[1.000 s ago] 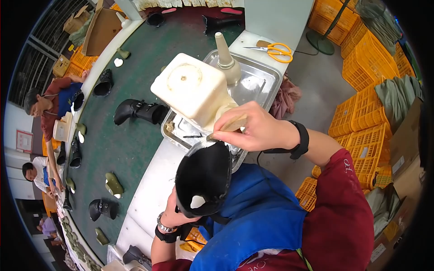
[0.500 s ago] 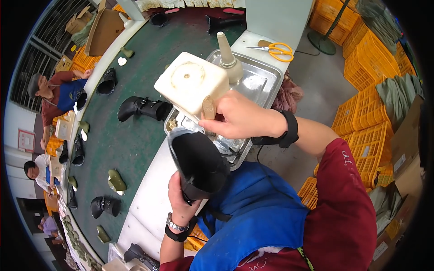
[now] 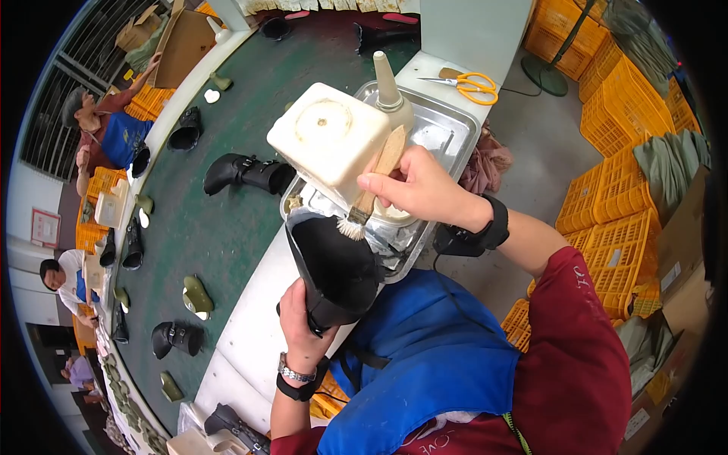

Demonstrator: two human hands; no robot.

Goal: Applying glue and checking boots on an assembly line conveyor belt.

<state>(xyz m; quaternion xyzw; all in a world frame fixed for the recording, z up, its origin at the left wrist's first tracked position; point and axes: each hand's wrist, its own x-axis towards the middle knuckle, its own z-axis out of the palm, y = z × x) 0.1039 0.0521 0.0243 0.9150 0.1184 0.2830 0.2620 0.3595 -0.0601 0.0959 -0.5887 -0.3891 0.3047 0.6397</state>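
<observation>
Boot (image 3: 334, 265) (seemingly) between hands

I see brown cardboard boxes (image 3: 171, 38) at the top left, behind the green belt. A small red and white sign (image 3: 44, 227) hangs on the white wall at my far left.

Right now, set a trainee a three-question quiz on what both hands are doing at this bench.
1. True or false: the left hand grips a black boot.
2. What does the right hand hold?
A. the orange scissors
B. a wooden-handled brush
C. the cone-tipped bottle
3. Fill in: the brush bristles touch the boot's ____.

Key: 1 true; 2 B; 3 sole.
</observation>
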